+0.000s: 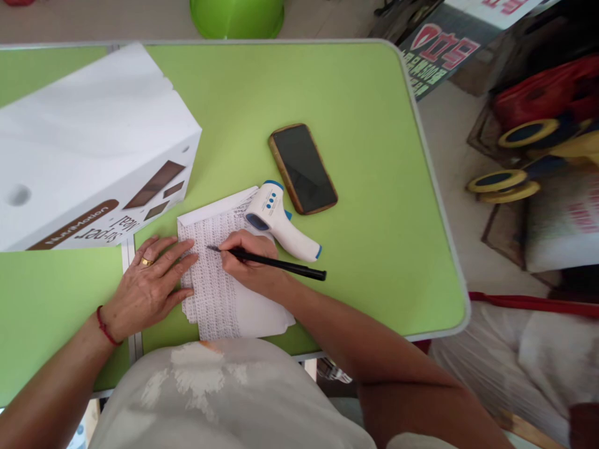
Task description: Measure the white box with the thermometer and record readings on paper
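My right hand (248,259) is closed around a black pen (285,266), its tip at the written lines of a paper (218,299). Rows of small handwriting cover much of the sheet, while its lower right part is blank. My left hand (156,280) lies flat with fingers spread, fingertips on the paper's left edge. It wears a gold ring and a red cord bracelet. A white and blue infrared thermometer (285,227) lies over the paper's upper right corner. Just beyond it is a dark-screened phone (304,168) in a brown case.
A large white carton (93,143) stands on the left of the green table (374,187). Behind the far edge is a green tub (237,15). To the right are a printed box (444,47), yellow-handled things (503,182) and a white sack (566,218).
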Demonstrator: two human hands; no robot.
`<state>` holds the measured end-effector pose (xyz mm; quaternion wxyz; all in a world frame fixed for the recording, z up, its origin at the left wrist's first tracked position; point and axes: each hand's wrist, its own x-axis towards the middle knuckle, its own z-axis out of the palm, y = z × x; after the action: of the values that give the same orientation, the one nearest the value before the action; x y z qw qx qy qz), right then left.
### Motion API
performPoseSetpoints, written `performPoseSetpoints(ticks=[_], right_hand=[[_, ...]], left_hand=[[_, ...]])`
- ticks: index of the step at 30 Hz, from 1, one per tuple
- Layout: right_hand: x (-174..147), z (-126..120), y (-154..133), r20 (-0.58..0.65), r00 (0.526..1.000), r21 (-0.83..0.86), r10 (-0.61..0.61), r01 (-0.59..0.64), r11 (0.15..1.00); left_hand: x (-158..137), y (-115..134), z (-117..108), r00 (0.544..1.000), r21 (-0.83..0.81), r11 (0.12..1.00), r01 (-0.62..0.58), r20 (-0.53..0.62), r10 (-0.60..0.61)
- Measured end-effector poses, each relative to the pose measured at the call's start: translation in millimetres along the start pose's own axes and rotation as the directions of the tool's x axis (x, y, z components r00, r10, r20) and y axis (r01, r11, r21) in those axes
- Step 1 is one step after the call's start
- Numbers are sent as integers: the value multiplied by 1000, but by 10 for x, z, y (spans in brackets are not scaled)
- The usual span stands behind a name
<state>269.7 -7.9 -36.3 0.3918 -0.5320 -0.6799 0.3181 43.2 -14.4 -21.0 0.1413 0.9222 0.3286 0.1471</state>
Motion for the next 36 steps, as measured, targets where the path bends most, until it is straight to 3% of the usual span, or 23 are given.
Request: performPoseSetpoints(ticks=[10,16,25,36], right_hand=[[-8,7,3,-30,1000,13,4,-4,1000],[-3,3,9,-47,997,19,-56,56,998],[3,-26,-8,-12,1000,11,25,-25,1000],[-14,20,12,-75,996,17,-49,50,999]], left_hand=[[0,-2,2,1000,-29,999,15,3,-15],[1,1,2,1000,-39,999,27,9,-27],[3,1,-6,1000,-11,1000,12,8,-12],[3,-1,-2,1000,-43,999,31,7,-30]])
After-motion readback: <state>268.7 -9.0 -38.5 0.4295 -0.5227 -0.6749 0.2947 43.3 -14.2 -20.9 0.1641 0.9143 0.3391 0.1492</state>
